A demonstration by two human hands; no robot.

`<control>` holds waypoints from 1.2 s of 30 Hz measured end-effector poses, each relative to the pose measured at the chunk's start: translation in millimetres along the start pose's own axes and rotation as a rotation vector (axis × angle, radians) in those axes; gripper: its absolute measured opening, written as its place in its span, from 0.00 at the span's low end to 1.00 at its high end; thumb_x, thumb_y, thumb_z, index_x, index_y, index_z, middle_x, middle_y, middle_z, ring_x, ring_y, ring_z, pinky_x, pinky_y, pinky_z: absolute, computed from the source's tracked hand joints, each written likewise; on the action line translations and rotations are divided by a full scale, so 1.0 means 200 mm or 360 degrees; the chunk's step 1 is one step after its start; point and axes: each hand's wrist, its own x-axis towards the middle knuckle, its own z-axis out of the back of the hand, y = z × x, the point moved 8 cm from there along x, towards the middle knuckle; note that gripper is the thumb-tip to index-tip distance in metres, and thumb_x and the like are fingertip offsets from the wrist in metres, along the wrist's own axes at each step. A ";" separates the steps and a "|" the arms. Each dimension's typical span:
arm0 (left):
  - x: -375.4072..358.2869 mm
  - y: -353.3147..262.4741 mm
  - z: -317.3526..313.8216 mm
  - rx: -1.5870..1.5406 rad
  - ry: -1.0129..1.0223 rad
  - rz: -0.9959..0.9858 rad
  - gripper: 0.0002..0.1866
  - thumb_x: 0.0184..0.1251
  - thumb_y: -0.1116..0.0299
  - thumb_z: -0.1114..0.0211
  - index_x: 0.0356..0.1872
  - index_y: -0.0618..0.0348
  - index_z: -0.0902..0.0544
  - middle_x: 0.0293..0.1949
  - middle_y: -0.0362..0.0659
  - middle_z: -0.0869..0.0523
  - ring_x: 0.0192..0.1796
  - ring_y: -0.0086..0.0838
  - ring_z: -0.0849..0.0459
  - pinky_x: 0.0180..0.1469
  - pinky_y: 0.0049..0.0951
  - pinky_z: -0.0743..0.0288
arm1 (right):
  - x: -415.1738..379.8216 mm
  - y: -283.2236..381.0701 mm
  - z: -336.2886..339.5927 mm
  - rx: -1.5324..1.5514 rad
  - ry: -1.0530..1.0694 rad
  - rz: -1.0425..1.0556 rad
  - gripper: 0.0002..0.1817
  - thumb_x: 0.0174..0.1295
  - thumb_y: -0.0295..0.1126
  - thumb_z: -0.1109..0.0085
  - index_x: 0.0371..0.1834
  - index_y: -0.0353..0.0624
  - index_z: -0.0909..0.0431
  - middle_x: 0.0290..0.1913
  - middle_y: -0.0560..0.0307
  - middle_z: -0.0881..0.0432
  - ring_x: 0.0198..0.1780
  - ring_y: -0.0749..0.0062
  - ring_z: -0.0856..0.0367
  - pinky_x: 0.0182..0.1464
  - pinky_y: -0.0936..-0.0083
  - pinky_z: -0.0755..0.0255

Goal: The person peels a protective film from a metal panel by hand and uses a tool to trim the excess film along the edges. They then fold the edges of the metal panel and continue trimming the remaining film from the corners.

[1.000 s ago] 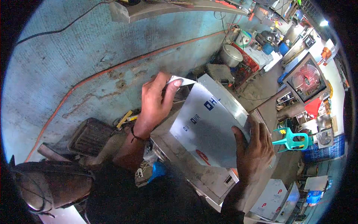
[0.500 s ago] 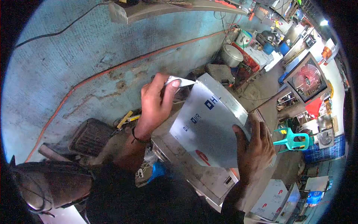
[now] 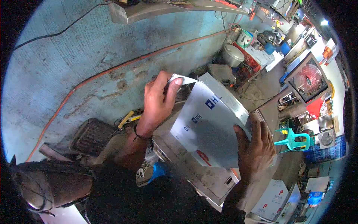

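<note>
A sheet-metal box [image 3: 214, 127] with printed lettering on its pale film-covered face stands tilted in front of me. At its upper corner, my left hand [image 3: 160, 97] pinches a small pointed flap of white protective film [image 3: 189, 80] between thumb and fingers. The flap's tip still meets the box at that corner. My right hand [image 3: 257, 149] steadies the box from the right, thumb on the printed face and fingers over the side edge. Under the box is a worn metal work surface [image 3: 212, 183].
A blue-painted wall [image 3: 93, 48] with an orange hose [image 3: 108, 70] runs along the left. On the right are a green plastic chair [image 3: 296, 140], a fan [image 3: 308, 80] and film-covered metal sheets [image 3: 272, 198]. A lidded pot [image 3: 233, 55] sits at the back.
My left hand has shifted slightly right and up, still pinching the film flap. The view has moved a little; my right hand keeps its hold on the box.
</note>
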 end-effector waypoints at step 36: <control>-0.03 -0.56 -0.17 0.0287 0.0627 -0.0542 0.07 0.66 0.68 0.32 0.36 0.58 0.20 0.27 0.50 0.17 0.30 0.46 0.17 0.33 0.44 0.25 | -0.01 -0.01 0.02 0.0206 0.0056 0.0014 0.25 0.60 0.51 0.35 0.54 0.46 0.23 0.42 0.52 0.19 0.45 0.54 0.17 0.44 0.60 0.25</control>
